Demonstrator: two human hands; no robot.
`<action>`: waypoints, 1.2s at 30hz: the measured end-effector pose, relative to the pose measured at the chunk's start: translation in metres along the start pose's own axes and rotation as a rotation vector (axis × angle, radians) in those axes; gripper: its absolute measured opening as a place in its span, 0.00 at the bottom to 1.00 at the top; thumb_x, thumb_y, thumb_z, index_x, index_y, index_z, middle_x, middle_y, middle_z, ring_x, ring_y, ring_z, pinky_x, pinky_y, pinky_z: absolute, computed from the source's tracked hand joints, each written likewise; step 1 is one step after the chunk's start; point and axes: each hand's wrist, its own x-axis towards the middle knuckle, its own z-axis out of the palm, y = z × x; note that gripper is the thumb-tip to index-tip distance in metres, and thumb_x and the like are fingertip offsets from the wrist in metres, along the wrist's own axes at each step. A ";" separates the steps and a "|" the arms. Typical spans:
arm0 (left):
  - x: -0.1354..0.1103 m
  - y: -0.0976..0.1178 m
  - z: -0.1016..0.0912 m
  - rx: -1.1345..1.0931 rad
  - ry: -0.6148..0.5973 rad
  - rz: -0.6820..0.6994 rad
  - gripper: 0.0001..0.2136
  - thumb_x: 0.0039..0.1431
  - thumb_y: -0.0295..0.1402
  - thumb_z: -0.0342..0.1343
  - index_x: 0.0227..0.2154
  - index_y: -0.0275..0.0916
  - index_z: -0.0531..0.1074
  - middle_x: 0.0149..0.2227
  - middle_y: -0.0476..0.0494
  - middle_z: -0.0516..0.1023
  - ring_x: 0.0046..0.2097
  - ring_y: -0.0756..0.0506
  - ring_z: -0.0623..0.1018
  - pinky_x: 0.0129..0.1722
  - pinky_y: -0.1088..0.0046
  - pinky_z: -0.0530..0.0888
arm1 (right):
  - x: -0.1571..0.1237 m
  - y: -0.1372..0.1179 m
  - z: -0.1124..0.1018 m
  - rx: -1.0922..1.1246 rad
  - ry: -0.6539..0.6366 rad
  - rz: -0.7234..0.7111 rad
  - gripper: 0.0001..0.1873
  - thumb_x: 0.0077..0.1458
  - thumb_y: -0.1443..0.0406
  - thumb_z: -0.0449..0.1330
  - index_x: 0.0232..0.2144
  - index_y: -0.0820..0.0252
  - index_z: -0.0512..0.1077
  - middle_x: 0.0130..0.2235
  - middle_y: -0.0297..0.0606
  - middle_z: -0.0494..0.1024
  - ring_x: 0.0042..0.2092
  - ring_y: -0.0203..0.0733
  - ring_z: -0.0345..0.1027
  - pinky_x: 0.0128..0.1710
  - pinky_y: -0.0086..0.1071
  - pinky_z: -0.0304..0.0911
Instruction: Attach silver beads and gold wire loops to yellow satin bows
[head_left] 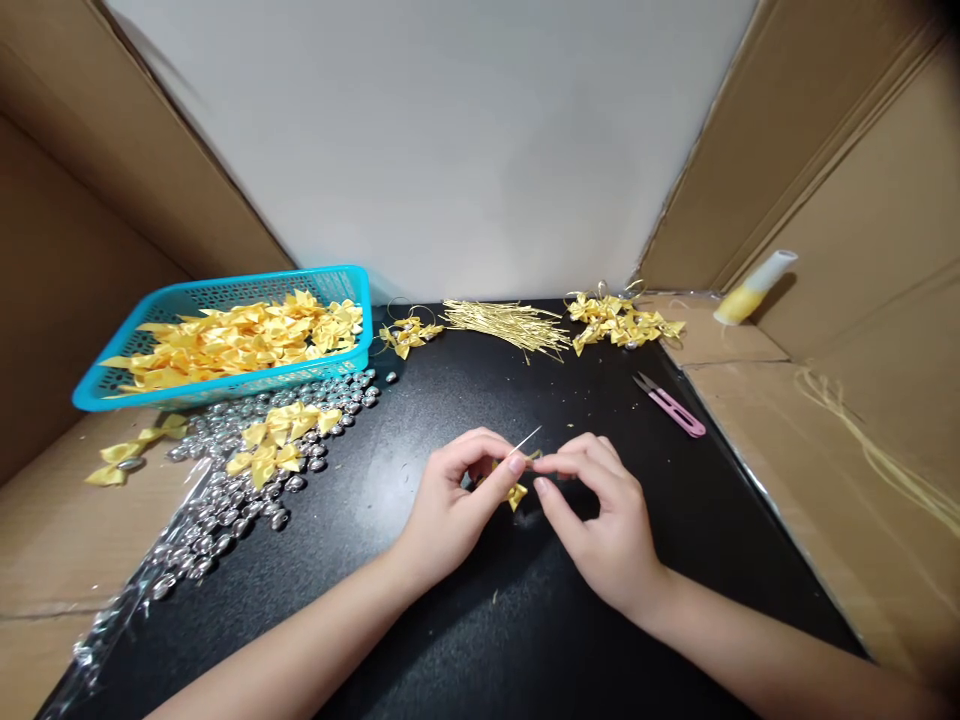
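Item: yellow ribbon bow (517, 493), held over centre of black bench (465, 620), between both hands.

L hand (450, 505): thumb & fingers pinched together on the bow; a thin gold wire (528, 439) sticks up from the pinch.

R hand (600, 510): fingertips pinched on the wire end/bow, touching L fingertips.

Handling note (judgement): keep pinch close to the bow's centre, wire taut, small moves only; bow is light & slips easily.

Nearby:
- blue basket (225, 295) w/ loose bows, far L.
- pile of silver beads (247, 480) w/ a few bows on top, L of hands.
- bundle of gold wires (506, 322), back centre.
- heap of finished bows (622, 320), back R.
- pink snips (671, 405), R of hands, apart.
- glue bottle (754, 288) on cardboard, far R.
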 end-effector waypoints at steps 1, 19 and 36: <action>0.000 0.000 0.000 0.030 0.000 0.042 0.08 0.60 0.34 0.58 0.27 0.37 0.76 0.28 0.47 0.75 0.29 0.51 0.71 0.30 0.76 0.66 | -0.001 0.000 0.001 0.018 -0.012 0.019 0.07 0.55 0.73 0.58 0.34 0.57 0.73 0.31 0.34 0.73 0.34 0.40 0.65 0.37 0.37 0.59; -0.004 -0.003 0.009 -0.065 0.006 0.025 0.10 0.61 0.35 0.56 0.27 0.37 0.75 0.29 0.48 0.74 0.31 0.51 0.71 0.32 0.76 0.66 | -0.003 0.005 0.009 0.272 -0.004 0.204 0.16 0.61 0.66 0.56 0.49 0.49 0.75 0.32 0.33 0.73 0.35 0.37 0.66 0.36 0.32 0.64; -0.008 -0.003 0.013 -0.216 -0.174 -0.093 0.17 0.65 0.40 0.50 0.25 0.36 0.74 0.28 0.47 0.72 0.32 0.50 0.70 0.35 0.74 0.66 | 0.006 0.016 0.006 0.568 0.040 0.331 0.09 0.47 0.63 0.69 0.35 0.47 0.82 0.23 0.31 0.70 0.28 0.35 0.62 0.29 0.31 0.62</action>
